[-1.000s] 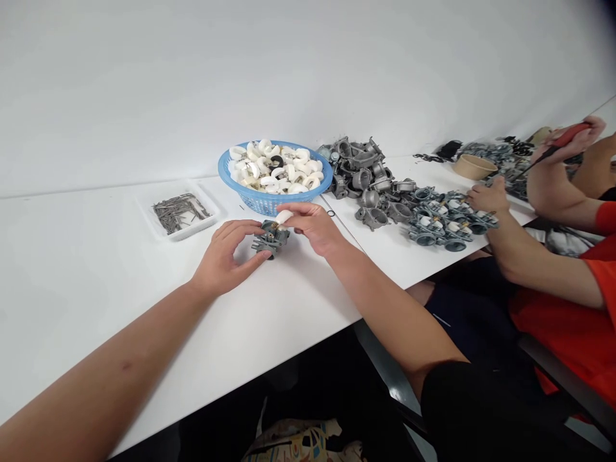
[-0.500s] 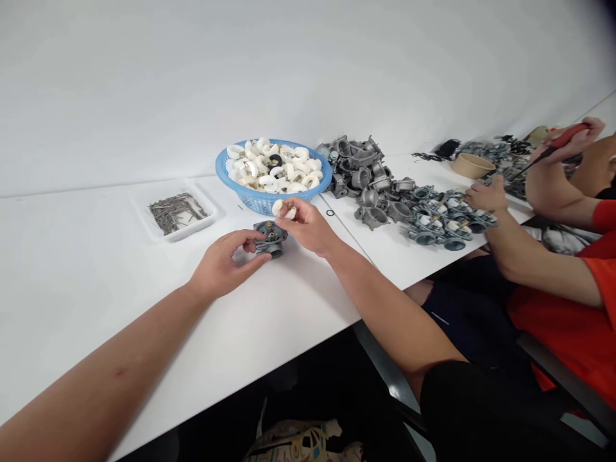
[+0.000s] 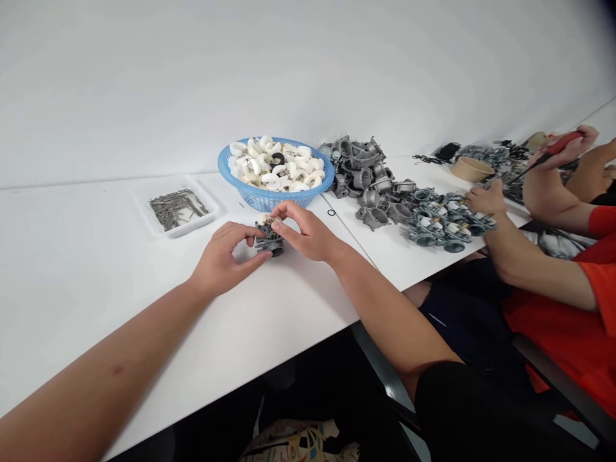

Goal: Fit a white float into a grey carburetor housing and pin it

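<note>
A grey metal carburetor body (image 3: 270, 246) rests on the white table in front of me. My left hand (image 3: 225, 258) grips it from the left, thumb along its near side and fingers at its upper edge. On top of the body lies a white carburetor float (image 3: 263, 219), held in the closed fingers of my right hand (image 3: 308, 232). Those fingers cover part of the float. Behind my hands stands a blue basket (image 3: 260, 201) heaped with white floats and a black one.
A clear tray (image 3: 190, 226) of thin metal pins sits at the left. Rightward lie a pile of grey metal castings (image 3: 363, 170) and several carburetor bodies with floats (image 3: 443, 221). A black ring (image 3: 331, 212) lies near the basket. A co-worker's hand holds a red screwdriver (image 3: 561, 144).
My right hand has lowered the white float from just above the carburetor body onto its top. My left hand keeps its grip on the body.
</note>
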### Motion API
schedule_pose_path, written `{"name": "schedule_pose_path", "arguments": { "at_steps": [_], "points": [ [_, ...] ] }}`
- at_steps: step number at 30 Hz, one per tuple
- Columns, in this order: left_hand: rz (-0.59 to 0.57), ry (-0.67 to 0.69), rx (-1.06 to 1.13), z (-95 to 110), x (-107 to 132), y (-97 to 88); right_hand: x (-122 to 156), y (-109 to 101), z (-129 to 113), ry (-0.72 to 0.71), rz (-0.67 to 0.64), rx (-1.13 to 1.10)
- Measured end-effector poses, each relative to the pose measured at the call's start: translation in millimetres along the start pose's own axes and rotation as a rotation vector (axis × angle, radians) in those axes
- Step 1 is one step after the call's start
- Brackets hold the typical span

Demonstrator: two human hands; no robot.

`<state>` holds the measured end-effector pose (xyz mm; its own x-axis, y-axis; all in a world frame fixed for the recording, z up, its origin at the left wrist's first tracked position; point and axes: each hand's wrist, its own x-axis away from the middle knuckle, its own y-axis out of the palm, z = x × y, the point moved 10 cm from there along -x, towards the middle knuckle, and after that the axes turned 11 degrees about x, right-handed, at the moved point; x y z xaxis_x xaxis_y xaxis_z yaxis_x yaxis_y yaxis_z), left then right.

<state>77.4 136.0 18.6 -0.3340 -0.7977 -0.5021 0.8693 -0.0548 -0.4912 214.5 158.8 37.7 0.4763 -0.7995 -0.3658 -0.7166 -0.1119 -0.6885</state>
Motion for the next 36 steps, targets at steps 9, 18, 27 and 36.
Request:
{"name": "schedule_pose_path", "arguments": {
  "at_steps": [9, 18, 27, 36],
  "points": [
    [-0.005, -0.044, -0.012, -9, 3, -0.3, 4, -9, -3, -0.017, 0.018, 0.235],
    [0.007, 0.025, -0.084, -1, -1, -1.2, 1, -6, -9, -0.093, 0.009, 0.330],
    [-0.058, 0.066, -0.077, -3, 1, 6.6, 2, 0, 10, 0.100, -0.068, -0.107],
    [-0.017, -0.142, 0.128, -11, 2, 2.5, 3, 0, 23, 0.170, -0.058, -0.127]
  ]
}}
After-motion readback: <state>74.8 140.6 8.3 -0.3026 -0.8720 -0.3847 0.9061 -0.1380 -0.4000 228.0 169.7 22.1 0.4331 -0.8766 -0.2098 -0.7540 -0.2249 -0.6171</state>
